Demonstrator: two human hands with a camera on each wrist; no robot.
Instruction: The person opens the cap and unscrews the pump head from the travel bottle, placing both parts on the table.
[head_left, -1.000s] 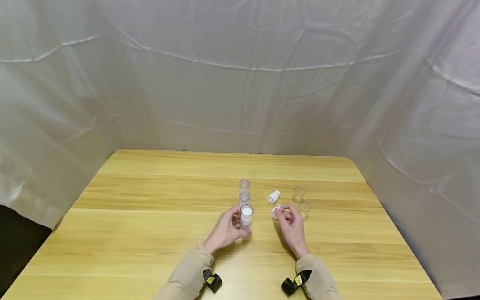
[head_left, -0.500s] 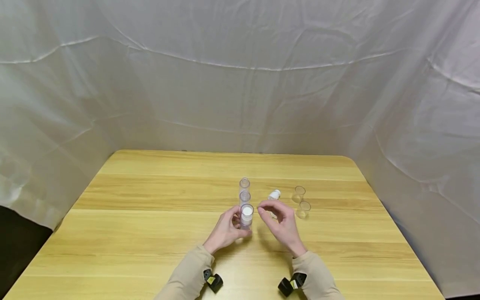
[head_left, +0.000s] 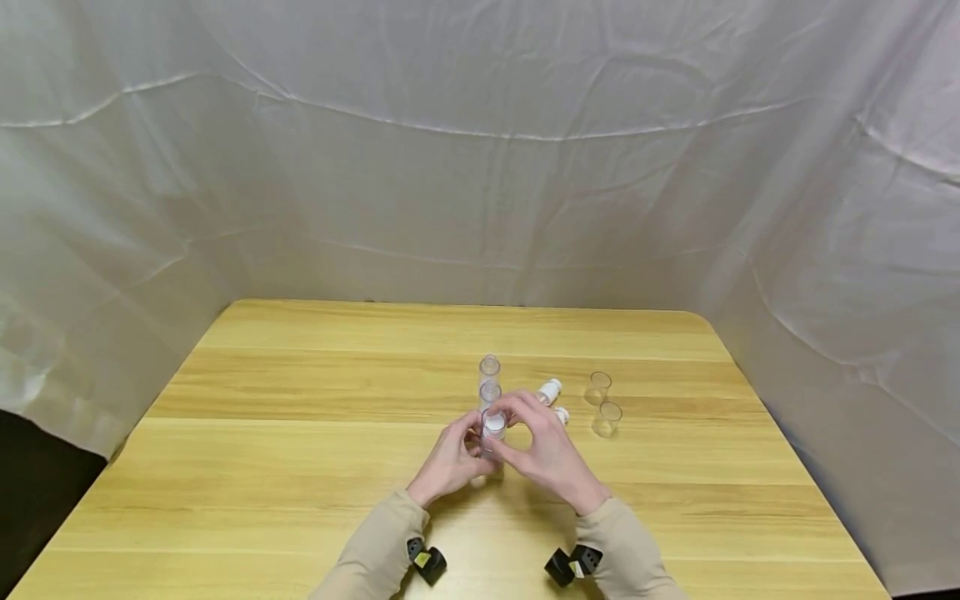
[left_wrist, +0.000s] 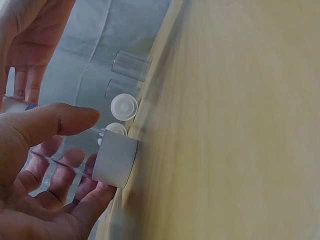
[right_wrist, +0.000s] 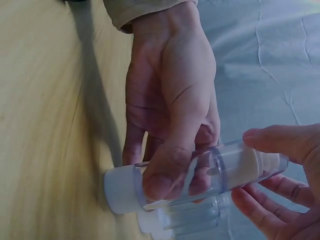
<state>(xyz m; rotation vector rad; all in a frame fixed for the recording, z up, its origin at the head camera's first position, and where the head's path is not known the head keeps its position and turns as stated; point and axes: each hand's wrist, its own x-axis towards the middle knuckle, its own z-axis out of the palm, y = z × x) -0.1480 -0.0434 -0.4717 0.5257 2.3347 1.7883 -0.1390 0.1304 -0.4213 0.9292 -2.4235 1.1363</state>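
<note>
Upright near the table's middle stands a clear pump bottle (head_left: 494,423) with a white pump piece seated in its top. My left hand (head_left: 446,462) grips its clear body, thumb on one side, just above the white base (right_wrist: 120,190). At the top end, my right hand (head_left: 547,450) has thumb and fingers on opposite sides of the bottle around the white pump piece (right_wrist: 245,165). Directly behind are two more clear bottles, the nearer one (head_left: 490,393) and the farther one (head_left: 489,367). Two loose white pump pieces (head_left: 550,390) lie beyond my right hand, one partly hidden by it.
Two clear caps, the farther cap (head_left: 597,388) and the nearer cap (head_left: 607,420), stand right of the white pieces. The wooden table (head_left: 300,400) is bordered by a grey sheet (head_left: 480,208) behind and at the sides.
My right hand has left the nearer loose white piece and moved left to the top of the bottle, where its fingers close around it. My left hand stays on the bottle.
</note>
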